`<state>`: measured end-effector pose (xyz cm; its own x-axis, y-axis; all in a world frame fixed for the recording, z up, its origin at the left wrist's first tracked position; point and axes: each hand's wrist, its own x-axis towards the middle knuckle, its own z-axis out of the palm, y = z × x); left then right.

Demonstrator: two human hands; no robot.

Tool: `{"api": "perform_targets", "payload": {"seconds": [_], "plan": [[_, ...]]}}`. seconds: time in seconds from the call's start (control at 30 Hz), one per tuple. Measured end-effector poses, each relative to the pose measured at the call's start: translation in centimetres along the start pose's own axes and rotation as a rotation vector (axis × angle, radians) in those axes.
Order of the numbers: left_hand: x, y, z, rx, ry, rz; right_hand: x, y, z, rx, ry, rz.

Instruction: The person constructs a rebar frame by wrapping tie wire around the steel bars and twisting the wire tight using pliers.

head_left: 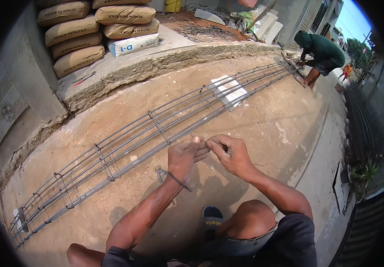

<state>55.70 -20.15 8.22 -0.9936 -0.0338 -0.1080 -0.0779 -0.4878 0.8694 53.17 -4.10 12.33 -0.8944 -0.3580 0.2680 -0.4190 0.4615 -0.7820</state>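
Observation:
My left hand (185,156) and my right hand (231,155) meet at the fingertips, just in front of a long rebar cage (132,144). Between them is pinched a thin wire (204,142), mostly hidden by the fingers. The left thumb points up with its fingers pressed together; the right thumb and forefinger are closed. Steel bars and spaced square stirrups form the cage, which runs from lower left to upper right. Beside my left wrist, on the ground, lies a pair of pincers (160,171), partly covered by my forearm.
A white slab (228,92) lies under the cage, and a small block (20,220) sits at its left end. At its far end a co-worker (323,51) bends over. Cement bags (74,33) are stacked on the raised concrete edge (111,82). Dark bars (363,120) lie along the right.

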Motion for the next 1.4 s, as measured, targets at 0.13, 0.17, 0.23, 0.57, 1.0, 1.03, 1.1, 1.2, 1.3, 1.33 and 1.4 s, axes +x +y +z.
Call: {"api": "perform_targets", "payload": {"seconds": [0.13,0.17,0.23,0.57,1.0,1.03,1.1,1.2,1.3,1.33,1.4], "plan": [[1.1,-6.5,1.5,0.056,0.171,-0.120,-3.4,7.1,0.8,-0.165,0.026,-0.162],[1.3,-7.8,1.7,0.055,0.212,-0.184,-4.4,8.4,1.1,-0.169,0.036,-0.136],[2.6,-9.7,2.0,-0.011,0.252,-0.288,-5.4,10.9,1.5,-0.177,0.034,-0.036],[6.4,-14.1,-2.9,0.006,0.025,-0.356,-5.6,20.1,-0.5,0.766,-0.515,0.544],[16.5,-5.8,-12.9,1.691,0.163,0.321,2.5,30.5,17.8,0.348,-0.193,0.451],[17.0,-5.8,-12.9,1.696,0.092,0.384,2.5,30.6,18.0,0.240,-0.176,0.306],[17.8,-5.9,-12.8,1.775,0.019,0.418,2.2,30.7,17.9,0.127,-0.166,0.347],[18.7,-6.1,-12.7,1.760,-0.035,0.430,1.1,31.1,16.8,0.167,-0.133,0.484],[19.8,-6.4,-12.3,1.814,-0.137,0.389,1.7,31.0,16.5,0.106,-0.057,0.448],[20.1,-6.5,-12.1,1.851,-0.170,0.391,2.4,30.7,16.8,0.091,-0.037,0.369],[20.4,-6.6,-11.7,1.928,-0.224,0.430,4.2,29.6,17.8,0.122,-0.059,0.354]]}}
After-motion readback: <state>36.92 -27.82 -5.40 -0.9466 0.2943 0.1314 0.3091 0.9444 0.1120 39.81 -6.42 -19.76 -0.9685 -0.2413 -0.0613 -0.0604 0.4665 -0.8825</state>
